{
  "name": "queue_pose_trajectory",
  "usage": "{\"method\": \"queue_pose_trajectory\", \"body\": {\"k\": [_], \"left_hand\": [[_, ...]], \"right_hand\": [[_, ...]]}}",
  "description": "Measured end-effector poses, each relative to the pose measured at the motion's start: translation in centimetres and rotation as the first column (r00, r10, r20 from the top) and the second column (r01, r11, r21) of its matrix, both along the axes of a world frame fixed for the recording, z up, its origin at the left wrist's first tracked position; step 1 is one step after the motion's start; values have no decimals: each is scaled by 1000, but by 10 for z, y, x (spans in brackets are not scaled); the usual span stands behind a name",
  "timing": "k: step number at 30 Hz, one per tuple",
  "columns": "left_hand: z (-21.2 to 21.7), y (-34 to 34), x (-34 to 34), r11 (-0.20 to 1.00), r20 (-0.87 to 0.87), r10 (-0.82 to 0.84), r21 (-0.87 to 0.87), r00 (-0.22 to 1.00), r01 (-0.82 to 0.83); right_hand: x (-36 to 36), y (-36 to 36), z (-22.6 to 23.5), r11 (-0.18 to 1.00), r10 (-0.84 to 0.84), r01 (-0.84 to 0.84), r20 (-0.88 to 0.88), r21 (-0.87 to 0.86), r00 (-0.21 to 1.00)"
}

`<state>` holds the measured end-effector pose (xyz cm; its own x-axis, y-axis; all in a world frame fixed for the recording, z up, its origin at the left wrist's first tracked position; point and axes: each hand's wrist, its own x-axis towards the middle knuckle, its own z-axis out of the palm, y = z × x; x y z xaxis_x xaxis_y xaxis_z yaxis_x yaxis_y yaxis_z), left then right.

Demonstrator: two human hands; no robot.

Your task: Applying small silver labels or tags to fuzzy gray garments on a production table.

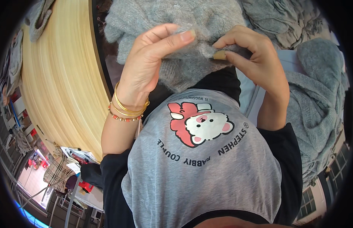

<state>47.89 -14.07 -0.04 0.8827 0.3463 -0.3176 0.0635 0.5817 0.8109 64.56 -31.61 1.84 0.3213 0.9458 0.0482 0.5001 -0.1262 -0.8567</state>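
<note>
My left hand (148, 62) and my right hand (248, 53) are both up in front of my chest, each pinching the same grey fuzzy sweater (176, 22). The left has its thumb laid along the top of a fold with the fingers tucked under the knit; the right is closed narrow, thumb pressed against the curled fingers, gripping the cloth just beside the left thumb tip. Between them the fabric is bunched into a short ridge, so I judge I am in the middle of working on one small spot, and nothing here tells me it is finished. The sweater lies over my lap, partly against the edge of the pale wooden worktop (58, 76), and it spreads away from me in soft folds. It looks thick, loosely knit and hairy, the fluff catching the light near my fingers. I cannot tell whether I hold a thread or a needle, since the spot is mostly hidden by my fingers. More grey knitwear (317, 98) is heaped to my right, and that pile looks not yet handled. Gold bangles and a beaded bracelet (127, 110) sit on my left wrist.
</note>
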Motion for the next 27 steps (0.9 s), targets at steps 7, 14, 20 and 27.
{"method": "queue_pose_trajectory", "body": {"k": [7,14,20,27], "left_hand": [[8,-13,5,852,-6,-29,524,1000,28],[7,-11,1,977,87,-109,195,990,91],[4,-8,-5,989,85,-90,128,992,79],[0,-4,-6,991,82,-86,112,993,76]], "right_hand": [[-16,6,10,883,98,-284,444,373,890],[-14,19,-2,772,-71,-334,595,541,800],[-16,23,-9,804,-125,-212,507,555,853],[-16,15,-6,900,-73,-139,459,413,885]]}}
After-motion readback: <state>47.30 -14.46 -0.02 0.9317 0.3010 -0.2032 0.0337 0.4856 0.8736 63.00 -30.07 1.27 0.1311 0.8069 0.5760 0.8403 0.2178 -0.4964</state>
